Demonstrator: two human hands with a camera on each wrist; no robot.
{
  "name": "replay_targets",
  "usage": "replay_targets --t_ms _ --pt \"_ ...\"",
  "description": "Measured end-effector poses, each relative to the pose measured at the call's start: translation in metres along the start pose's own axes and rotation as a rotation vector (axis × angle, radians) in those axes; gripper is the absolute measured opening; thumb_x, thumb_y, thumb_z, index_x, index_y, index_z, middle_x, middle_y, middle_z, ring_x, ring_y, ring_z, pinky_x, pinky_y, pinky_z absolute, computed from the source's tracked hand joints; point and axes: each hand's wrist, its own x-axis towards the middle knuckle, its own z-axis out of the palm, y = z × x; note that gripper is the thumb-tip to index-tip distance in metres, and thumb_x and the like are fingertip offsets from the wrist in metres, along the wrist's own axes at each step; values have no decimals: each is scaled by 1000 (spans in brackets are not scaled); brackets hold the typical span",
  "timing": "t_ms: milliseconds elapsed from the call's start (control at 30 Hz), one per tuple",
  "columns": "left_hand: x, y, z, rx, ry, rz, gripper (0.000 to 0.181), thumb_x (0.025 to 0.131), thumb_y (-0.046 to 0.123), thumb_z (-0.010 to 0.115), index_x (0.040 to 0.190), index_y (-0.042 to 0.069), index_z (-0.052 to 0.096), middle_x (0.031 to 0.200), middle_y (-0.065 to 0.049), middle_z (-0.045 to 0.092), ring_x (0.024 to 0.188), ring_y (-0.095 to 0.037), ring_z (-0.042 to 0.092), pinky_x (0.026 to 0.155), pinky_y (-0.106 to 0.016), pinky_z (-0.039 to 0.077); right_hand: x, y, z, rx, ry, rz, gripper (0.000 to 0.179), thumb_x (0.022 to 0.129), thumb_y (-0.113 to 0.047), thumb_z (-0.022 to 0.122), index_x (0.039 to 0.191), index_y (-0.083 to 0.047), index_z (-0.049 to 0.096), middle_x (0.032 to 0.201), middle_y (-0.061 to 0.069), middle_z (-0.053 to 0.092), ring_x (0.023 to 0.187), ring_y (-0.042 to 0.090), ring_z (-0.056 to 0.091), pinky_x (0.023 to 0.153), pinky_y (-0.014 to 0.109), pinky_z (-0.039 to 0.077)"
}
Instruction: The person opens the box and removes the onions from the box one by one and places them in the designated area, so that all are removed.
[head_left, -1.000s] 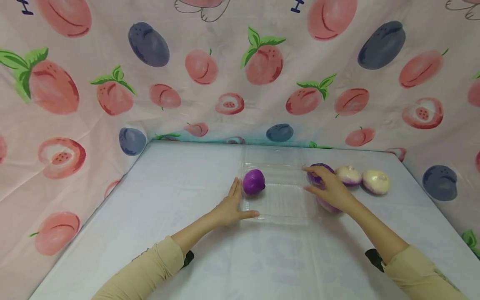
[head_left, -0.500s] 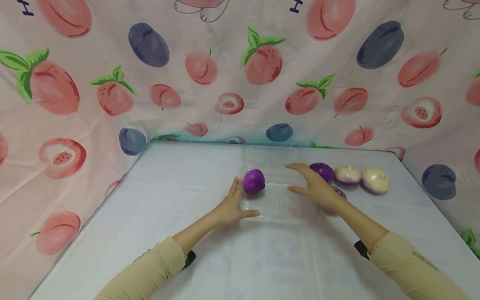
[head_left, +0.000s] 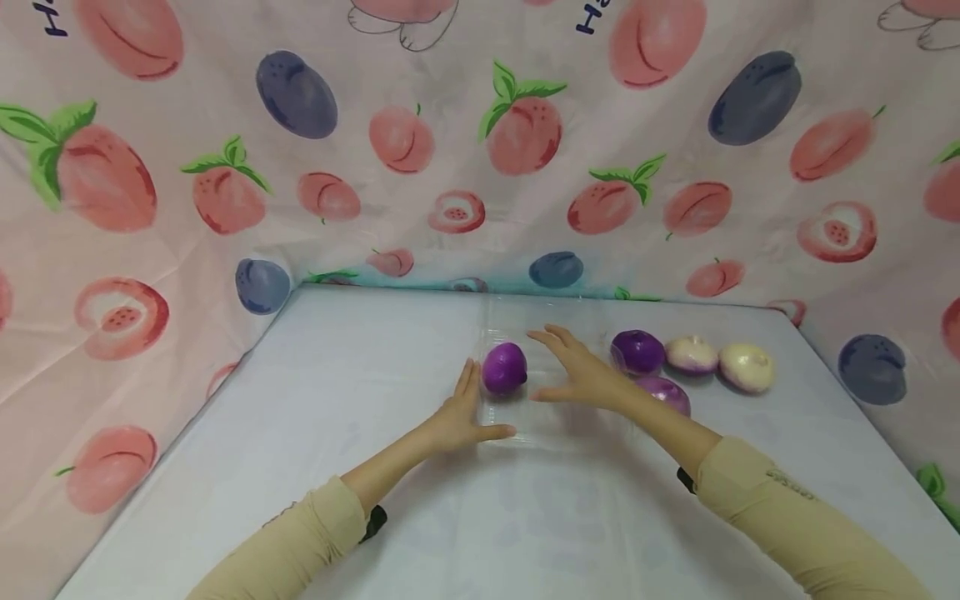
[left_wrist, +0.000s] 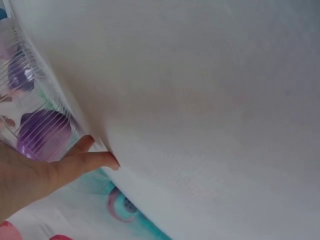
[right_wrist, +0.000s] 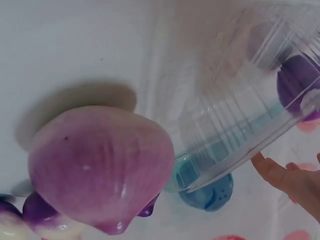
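Note:
A clear plastic container lies on the table with its clear lid folded back behind it. One purple onion sits inside at the left end. My left hand rests against the container's left side, fingers straight and thumb spread along the front edge; the left wrist view shows its fingertips by the rim. Over the container, my right hand is spread, with thumb and fingers apart and nothing held. It is just right of the onion and appears not to touch it.
Right of the container are a dark purple onion, a pinkish-purple onion partly behind my right forearm, and two whitish ones with purple undersides, the nearer and the farther. A fruit-print cloth rises behind the white table.
My right hand has moved left, from beside the onions on the right to over the container near the onion inside. The left hand stays in place.

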Motion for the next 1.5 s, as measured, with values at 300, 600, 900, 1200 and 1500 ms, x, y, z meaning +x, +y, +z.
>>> replay_targets --t_ms 300,600,900,1200,1500 --pt "1 -1 0 -3 -5 8 119 78 56 68 149 -1 -9 156 -18 -19 142 -46 10 108 -63 24 12 -9 11 -64 -44 -9 93 73 -36 80 146 -11 29 151 30 19 134 53 26 96 70 34" --pt "0 -1 1 1 18 14 117 79 52 70 149 -3 -6 156 -22 -14 139 -49 16 110 -59 25 14 -8 17 -120 -60 -60 82 75 -32 79 142 -6 38 135 26 40 115 45 53 92 56 47" --pt "-1 0 1 8 17 -4 117 78 54 69 149 -1 -6 157 -18 -15 139 -49 17 110 -59 25 14 -6 16 -103 -159 -69 55 80 -27 74 127 -4 55 122 18 57 109 33 59 89 45 52" --pt "2 1 0 23 23 -16 117 79 53 69 149 -1 -6 157 -18 -14 138 -50 20 110 -60 25 15 -3 11 -39 -202 -25 47 78 -19 75 117 -8 50 120 19 58 108 34 59 88 44 53" --pt "1 1 1 14 23 -13 116 79 51 70 150 -1 -5 157 -18 -13 138 -49 20 109 -60 25 11 -1 10 -7 -253 -1 58 80 -21 73 127 -7 44 120 23 53 107 36 58 89 49 52"
